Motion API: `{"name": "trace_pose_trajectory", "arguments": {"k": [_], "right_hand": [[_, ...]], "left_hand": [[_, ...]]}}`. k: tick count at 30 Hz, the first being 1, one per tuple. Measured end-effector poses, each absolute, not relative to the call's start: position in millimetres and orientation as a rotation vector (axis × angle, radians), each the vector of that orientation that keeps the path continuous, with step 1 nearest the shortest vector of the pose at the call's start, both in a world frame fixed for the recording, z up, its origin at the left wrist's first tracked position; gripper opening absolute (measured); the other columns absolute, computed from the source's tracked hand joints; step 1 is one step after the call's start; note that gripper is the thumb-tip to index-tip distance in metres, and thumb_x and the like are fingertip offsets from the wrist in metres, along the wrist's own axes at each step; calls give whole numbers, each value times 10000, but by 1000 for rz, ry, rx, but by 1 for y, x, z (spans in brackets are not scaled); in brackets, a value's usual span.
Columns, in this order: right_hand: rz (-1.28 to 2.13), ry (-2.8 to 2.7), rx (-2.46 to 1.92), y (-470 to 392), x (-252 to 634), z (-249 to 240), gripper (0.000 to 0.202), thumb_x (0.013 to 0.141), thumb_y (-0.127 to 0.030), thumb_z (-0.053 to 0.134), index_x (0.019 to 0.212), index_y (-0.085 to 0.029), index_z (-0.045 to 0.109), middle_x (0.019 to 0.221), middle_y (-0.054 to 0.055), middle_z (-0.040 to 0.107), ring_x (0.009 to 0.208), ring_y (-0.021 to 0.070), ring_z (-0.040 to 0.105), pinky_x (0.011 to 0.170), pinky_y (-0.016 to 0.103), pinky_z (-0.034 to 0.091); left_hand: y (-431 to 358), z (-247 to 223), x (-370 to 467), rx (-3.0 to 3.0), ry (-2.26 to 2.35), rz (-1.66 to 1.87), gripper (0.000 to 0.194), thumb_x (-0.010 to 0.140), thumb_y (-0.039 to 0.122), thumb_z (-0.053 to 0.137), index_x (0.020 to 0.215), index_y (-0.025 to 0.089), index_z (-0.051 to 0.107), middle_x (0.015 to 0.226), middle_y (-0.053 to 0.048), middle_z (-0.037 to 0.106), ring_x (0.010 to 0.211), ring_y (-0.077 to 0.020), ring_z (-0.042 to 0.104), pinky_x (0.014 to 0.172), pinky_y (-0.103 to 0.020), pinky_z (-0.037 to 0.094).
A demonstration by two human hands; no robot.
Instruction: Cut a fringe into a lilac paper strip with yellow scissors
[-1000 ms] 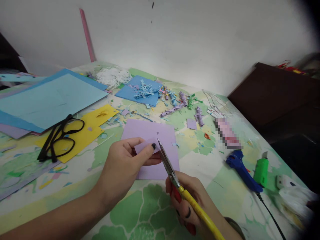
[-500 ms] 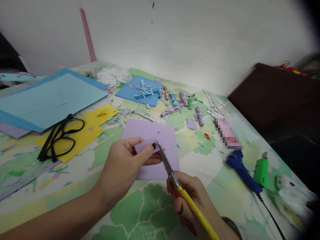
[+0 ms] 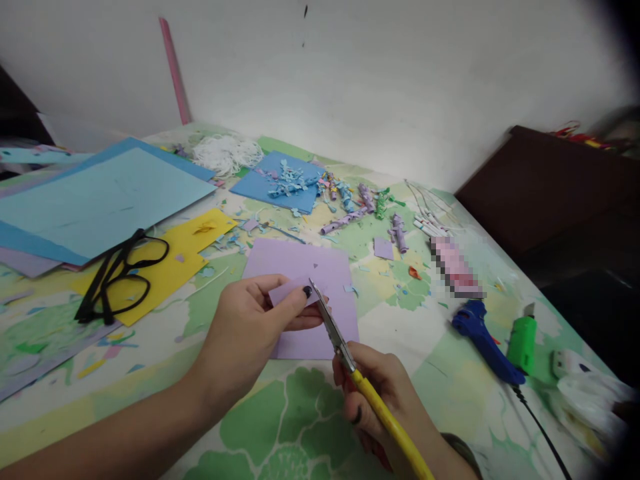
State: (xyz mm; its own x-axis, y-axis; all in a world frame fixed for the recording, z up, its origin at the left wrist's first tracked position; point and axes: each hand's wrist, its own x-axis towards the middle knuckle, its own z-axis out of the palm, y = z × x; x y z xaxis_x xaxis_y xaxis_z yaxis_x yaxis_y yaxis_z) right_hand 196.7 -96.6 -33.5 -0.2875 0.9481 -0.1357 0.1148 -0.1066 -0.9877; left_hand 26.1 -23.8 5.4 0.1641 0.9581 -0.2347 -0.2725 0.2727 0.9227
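Note:
My left hand (image 3: 265, 320) pinches a small piece of purple paper (image 3: 287, 292) between thumb and fingers. In my right hand (image 3: 383, 393) is a pair of scissors (image 3: 383, 413) with a yellow handle, part of which is red near the fingers. The blades point up and away, and their tips lie at the right edge of the small piece, beside my left thumb. Beneath both the paper and the blades, a larger purple sheet (image 3: 300, 257) lies flat on the table.
Black eyeglasses (image 3: 123, 280) rest on yellow paper (image 3: 170, 267) at left, near large blue sheets (image 3: 115, 193). Behind are white string (image 3: 227, 155) and curled paper rolls (image 3: 399, 233). To the right lie a blue glue gun (image 3: 487, 343) and a green box cutter (image 3: 521, 343).
The scissors and my right hand have shifted very slightly to the left. My left hand keeps its hold on the small purple paper.

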Motion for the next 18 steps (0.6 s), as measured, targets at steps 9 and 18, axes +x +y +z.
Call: {"name": "trace_pose_trajectory", "arguments": {"k": [9, 18], "right_hand": [[1679, -1367, -1074, -100, 201, -33, 570, 769, -734, 577, 874, -181, 483, 547, -91, 367, 348, 27, 312, 329, 147, 270], [1656, -1402, -1141, -101, 200, -34, 560, 767, -732, 579, 886, -192, 487, 557, -98, 296, 388, 42, 228, 331, 165, 233]], "left_hand": [[-25, 3, 23, 915, 1045, 1045, 102, 772, 244, 724, 741, 147, 740, 778, -50, 790, 694, -189, 746, 682, -247, 616], [-25, 9, 25, 958, 1062, 1031, 112, 790, 223, 694, 720, 142, 726, 753, -38, 787, 684, -188, 748, 683, -245, 619]]}}
